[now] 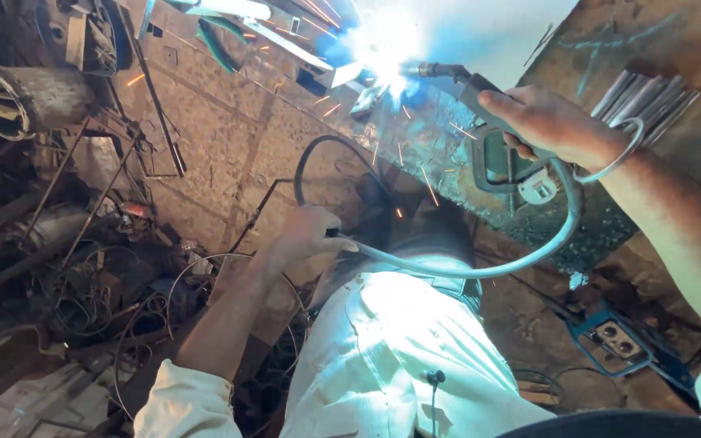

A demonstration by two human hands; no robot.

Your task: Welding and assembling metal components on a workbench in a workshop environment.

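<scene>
I am gripping the torch (480, 97) in my right hand (549, 122), its tip sparking at the far plate (432, 138); my left hand (306, 235) is clutching the hose (480, 268), keeping slack for a steady arc.

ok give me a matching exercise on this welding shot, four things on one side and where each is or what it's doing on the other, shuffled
Things:
1. right hand
2. left hand
3. welding arc
4. blue box

Places or states:
A. on the ground at lower right
B. gripping the torch handle
C. glaring white-blue at the top, throwing sparks
D. holding the pale hose near the middle

Pairs: 1-B, 2-D, 3-C, 4-A
</scene>
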